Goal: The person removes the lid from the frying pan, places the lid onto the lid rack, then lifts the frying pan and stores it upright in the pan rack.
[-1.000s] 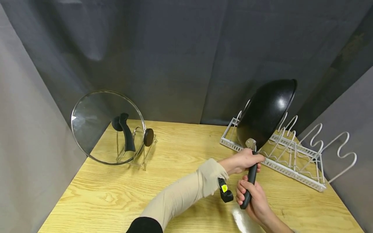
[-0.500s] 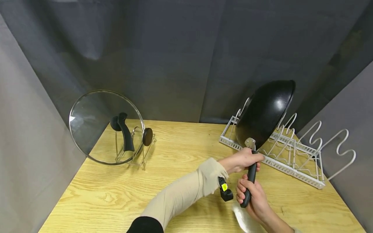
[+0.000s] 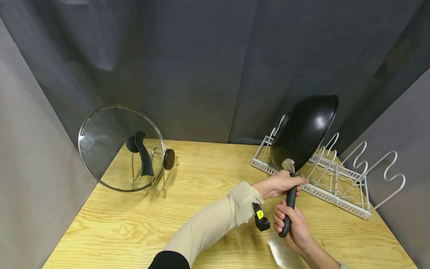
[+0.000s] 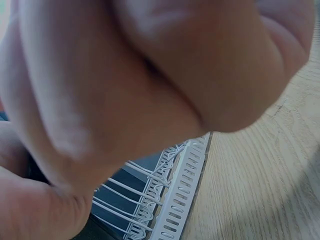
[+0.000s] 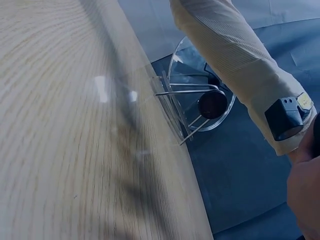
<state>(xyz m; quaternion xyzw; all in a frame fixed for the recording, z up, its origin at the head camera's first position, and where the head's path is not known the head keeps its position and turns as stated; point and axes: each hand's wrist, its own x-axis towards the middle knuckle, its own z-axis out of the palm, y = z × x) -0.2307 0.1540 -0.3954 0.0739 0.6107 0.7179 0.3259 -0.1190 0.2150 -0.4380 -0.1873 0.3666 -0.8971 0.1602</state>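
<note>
A black wok (image 3: 302,130) stands tilted on its side in the white wire rack (image 3: 336,200) at the right, its rounded outside facing me. My left hand (image 3: 280,184) grips the black handle (image 3: 290,198) close to its metal bracket. Lower down, near the handle's end, my right hand (image 3: 293,224) is wrapped round it. In the left wrist view, curled fingers of the left hand (image 4: 125,85) fill the upper part, with the rack (image 4: 175,200) below. The right wrist view catches only part of the right hand (image 5: 306,192) at its edge.
At the left a round glass lid (image 3: 107,149) with a black handle leans in a small wire stand (image 3: 164,183). The rack's wavy white dividers (image 3: 391,175) rise right of the wok. Dark cloth (image 3: 188,74) hangs behind the wooden table (image 3: 134,228).
The view has shifted slightly, so lid, wok and rack appear a little further left. Both hands keep their hold on the wok's handle, and the wok stays in the rack.
</note>
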